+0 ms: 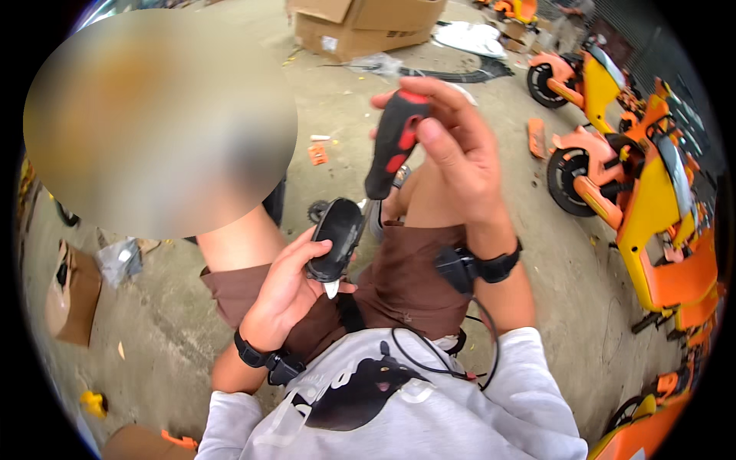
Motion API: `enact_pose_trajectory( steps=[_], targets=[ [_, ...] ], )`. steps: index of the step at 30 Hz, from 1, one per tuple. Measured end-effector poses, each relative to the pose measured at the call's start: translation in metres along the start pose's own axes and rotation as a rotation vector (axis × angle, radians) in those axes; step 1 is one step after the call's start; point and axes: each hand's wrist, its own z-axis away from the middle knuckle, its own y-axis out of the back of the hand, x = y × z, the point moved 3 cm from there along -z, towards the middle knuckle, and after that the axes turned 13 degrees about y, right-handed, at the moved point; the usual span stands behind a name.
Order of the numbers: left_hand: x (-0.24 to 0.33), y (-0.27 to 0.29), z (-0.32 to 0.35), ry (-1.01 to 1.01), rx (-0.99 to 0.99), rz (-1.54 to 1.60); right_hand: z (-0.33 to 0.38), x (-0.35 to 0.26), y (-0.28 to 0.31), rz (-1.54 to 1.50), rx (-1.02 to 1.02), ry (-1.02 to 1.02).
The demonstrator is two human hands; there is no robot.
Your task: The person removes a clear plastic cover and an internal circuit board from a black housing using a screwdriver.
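Note:
My left hand grips an oval black plastic part, like a small housing, over my lap. The thumb lies on its face, and a pale pointed piece sticks out at its lower end. Above and to the right, my right hand is closed on a screwdriver with a black and red handle. It tilts downward, and its thin shaft runs to the part's right edge. Whether the tip touches the part or a screw, I cannot tell.
Large cardboard boxes stand ahead on the concrete floor. Orange and yellow small motorbikes line the right side. A brown carton and a clear plastic bag lie at the left. A cable hangs near my right forearm. The upper left is blurred.

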Motion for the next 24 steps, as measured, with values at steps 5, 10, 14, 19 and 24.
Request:
enact_pose_trajectory(
  steps=[5,10,14,19,24],
  targets=[
    [-0.014,0.023,-0.022,0.03,-0.043,0.09,0.019,-0.003,-0.002,0.056,0.038,-0.068],
    [-0.004,0.023,-0.022,-0.028,-0.099,0.114,0.036,-0.01,-0.006,0.048,0.099,0.066],
    [-0.004,0.013,-0.022,-0.045,-0.202,0.082,0.043,-0.037,-0.016,0.065,0.14,0.063],
    [-0.028,0.011,-0.03,0.099,-0.242,0.117,0.058,-0.03,-0.009,0.195,0.146,-0.013],
    [-0.02,0.013,-0.044,0.002,-0.14,0.106,0.058,-0.03,-0.016,0.18,0.185,-0.001]
  ],
)
